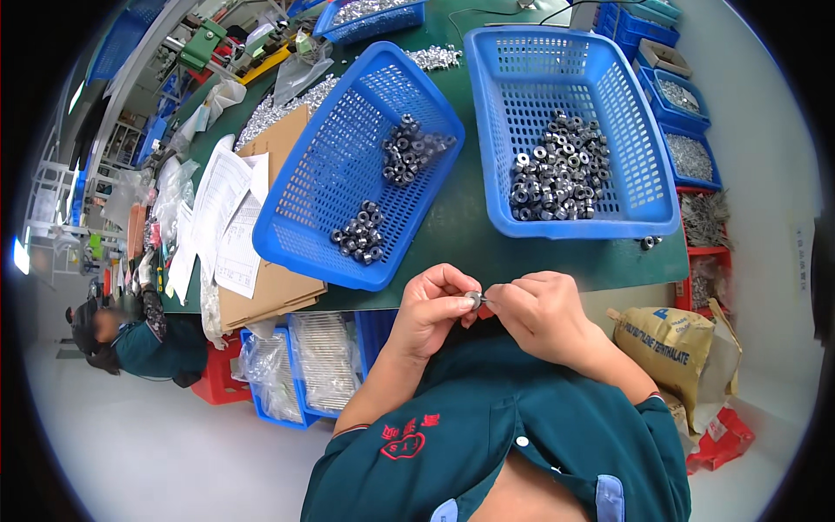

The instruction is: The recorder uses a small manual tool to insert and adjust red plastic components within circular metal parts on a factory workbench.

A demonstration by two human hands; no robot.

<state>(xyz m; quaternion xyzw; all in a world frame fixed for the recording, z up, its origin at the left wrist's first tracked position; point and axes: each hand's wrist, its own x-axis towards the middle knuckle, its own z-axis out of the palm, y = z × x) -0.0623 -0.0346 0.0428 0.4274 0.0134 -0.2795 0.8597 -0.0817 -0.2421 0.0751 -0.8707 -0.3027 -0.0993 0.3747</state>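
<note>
small metal nut (472, 298) is pinched at the fingertips of the left hand (432, 309) | right hand (539, 311) is closed, fingertips touching the nut's right side | blue basket (570, 130) of nuts is seen well beyond the fingers

Small metal nut (472, 298) between fingertips

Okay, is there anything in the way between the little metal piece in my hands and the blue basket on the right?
Nothing visible blocks it. The small metal part, pinched between the left hand and right hand, faces bare green table up to the right basket.
</note>
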